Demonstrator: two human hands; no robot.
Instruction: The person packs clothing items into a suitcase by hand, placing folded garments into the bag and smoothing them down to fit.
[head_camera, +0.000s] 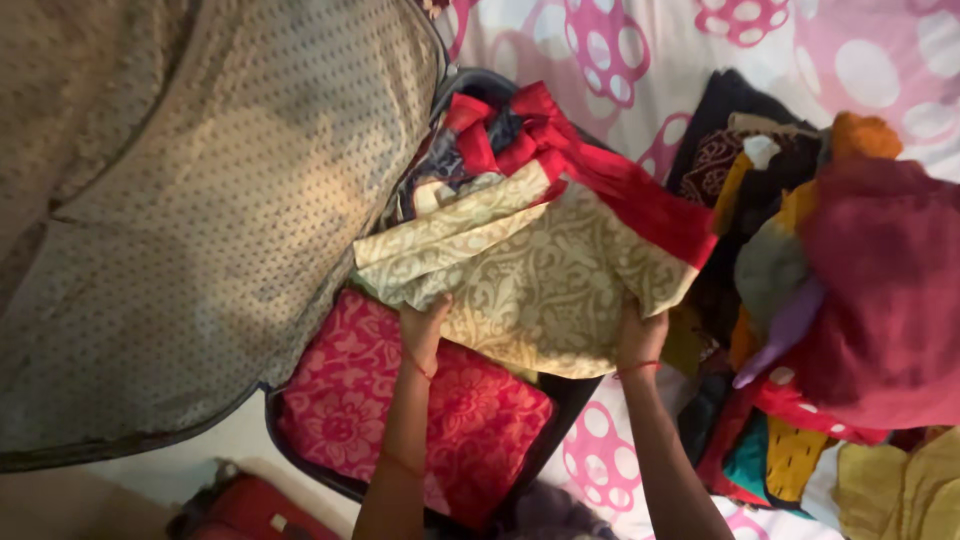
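Cream garment (545, 285) — hands gripping, apparently — clothes pile (850, 300) just beside.

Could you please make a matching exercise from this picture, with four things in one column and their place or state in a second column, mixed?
Things:
1. cream patterned cloth
2. pink flowered cloth
3. heap of mixed clothes
4. suitcase lid

Places or states:
A. lies flat in the suitcase, near the person
B. stands open on the left, showing a dotted lining
C. held at its near edge by the left hand and the right hand
D. piled on the bedsheet, to the right of the suitcase

Pairs: 1-C, 2-A, 3-D, 4-B
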